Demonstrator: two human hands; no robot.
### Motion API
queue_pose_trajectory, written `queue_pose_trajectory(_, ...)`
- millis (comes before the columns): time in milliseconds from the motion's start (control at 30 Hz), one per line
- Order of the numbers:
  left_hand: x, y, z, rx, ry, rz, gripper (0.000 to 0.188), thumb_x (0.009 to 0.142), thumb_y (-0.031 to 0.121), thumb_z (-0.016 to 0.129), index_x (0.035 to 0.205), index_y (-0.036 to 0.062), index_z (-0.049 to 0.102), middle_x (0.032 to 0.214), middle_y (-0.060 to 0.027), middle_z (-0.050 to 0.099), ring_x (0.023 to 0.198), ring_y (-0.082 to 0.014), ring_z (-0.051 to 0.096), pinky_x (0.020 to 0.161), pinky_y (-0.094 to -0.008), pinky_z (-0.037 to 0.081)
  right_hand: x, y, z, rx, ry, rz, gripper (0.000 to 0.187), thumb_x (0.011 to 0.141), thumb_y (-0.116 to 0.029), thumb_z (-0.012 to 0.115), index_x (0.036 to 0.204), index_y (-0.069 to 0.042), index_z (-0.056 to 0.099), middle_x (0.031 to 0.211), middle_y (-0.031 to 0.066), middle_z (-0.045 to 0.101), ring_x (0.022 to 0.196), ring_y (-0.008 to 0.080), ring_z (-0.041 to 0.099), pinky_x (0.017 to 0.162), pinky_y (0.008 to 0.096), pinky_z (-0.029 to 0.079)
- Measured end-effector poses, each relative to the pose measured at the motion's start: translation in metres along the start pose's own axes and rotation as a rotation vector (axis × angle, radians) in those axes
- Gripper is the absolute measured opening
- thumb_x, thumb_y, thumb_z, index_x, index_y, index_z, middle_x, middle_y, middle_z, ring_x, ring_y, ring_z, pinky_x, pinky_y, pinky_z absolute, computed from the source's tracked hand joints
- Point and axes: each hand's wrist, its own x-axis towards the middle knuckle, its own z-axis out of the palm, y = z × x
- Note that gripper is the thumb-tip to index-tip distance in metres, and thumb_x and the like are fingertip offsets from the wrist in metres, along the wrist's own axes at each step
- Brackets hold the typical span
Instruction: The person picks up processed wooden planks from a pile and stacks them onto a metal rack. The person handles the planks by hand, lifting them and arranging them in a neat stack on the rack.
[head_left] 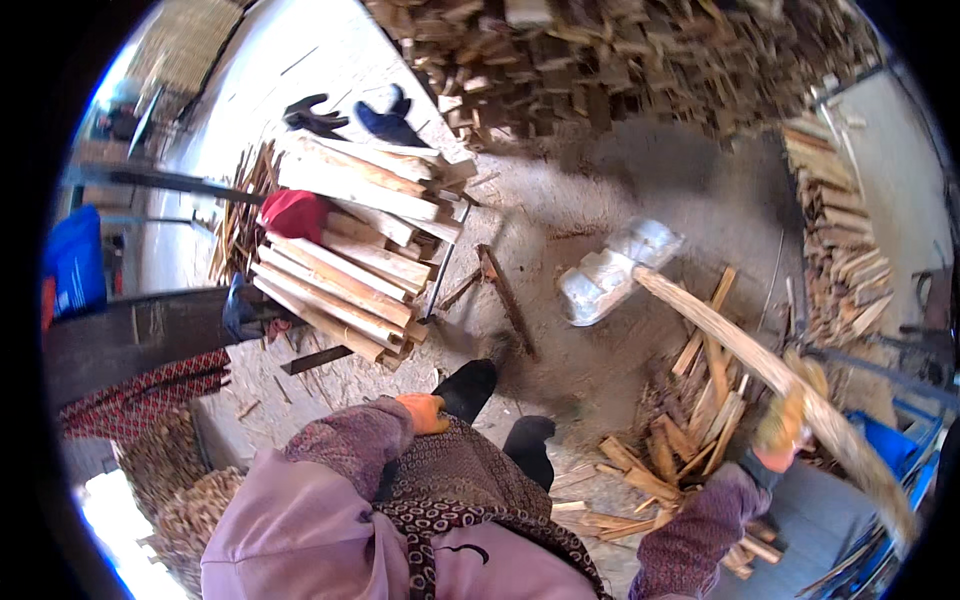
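Note:
My right hand (783, 432), in a yellow-orange glove, is closed round a long, thick wooden handle at the right. This handle belongs to a long-handled metal pan (610, 275), whose silvery, dented head rests on the dusty floor ahead of me; its exact kind is unclear. In an orange glove, my left hand (425, 412) lies on the patterned apron (455, 465) over my thigh, holding no visible tool. Its fingers show only in part and look laid over the cloth. Split sticks (690, 430) lie loosely on the floor between my feet and the right hand.
Cut wood strips (350, 260) are stacked in a metal-framed rack at left, with a red cloth (293, 214) on them. Dark gloves (390, 118) lie beyond. A large wood pile (620, 70) stands at the back, another stack (840, 240) at right. A rusty metal bar (507, 300) lies mid-floor.

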Motion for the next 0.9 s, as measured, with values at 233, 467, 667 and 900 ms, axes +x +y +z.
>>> queue_pose_trajectory(233,-0.052,-0.045,-0.039,-0.363,0.244,-0.009,0.067,0.084,0.055,0.068,0.131,0.0058,0.069,0.124,-0.0252,0.07,0.119,-0.0392,0.066,0.104,-0.0461,0.05,0.052,-0.025,0.286,-0.167,-0.438,-0.053,0.035,0.088,-0.014,0.079,0.119,0.0,0.069,0.109,0.0078,0.071,0.098,0.0174,0.066,0.087,0.0302,0.054)
queue_pose_trajectory(467,-0.095,-0.117,-0.004,-0.627,0.4,-0.092,0.069,0.084,0.053,0.07,0.13,0.0022,0.069,0.124,-0.0253,0.071,0.119,-0.0388,0.067,0.104,-0.0434,0.05,-0.015,-0.07,0.472,0.049,-0.453,-0.031,0.031,0.076,-0.006,0.088,0.104,-0.003,0.075,0.096,0.0035,0.075,0.084,0.0148,0.069,0.078,0.0304,0.055)
queue_pose_trajectory(667,-0.107,-0.165,0.054,-0.71,0.341,-0.22,0.067,0.085,0.054,0.071,0.13,0.005,0.07,0.127,-0.0238,0.07,0.123,-0.0384,0.065,0.108,-0.0431,0.049,-0.076,-0.038,0.543,0.047,-0.748,0.222,0.031,0.077,-0.006,0.089,0.104,-0.004,0.074,0.096,0.0027,0.076,0.087,0.0163,0.07,0.084,0.0302,0.056)
queue_pose_trajectory(900,-0.075,-0.185,0.046,-0.687,0.385,-0.132,0.066,0.084,0.054,0.069,0.129,0.0062,0.07,0.126,-0.0228,0.071,0.121,-0.038,0.066,0.106,-0.0425,0.049,-0.101,0.025,0.606,0.179,-1.071,0.623,0.051,0.079,-0.012,0.088,0.122,-0.002,0.061,0.118,0.0156,0.071,0.108,0.0306,0.068,0.102,0.0422,0.056)
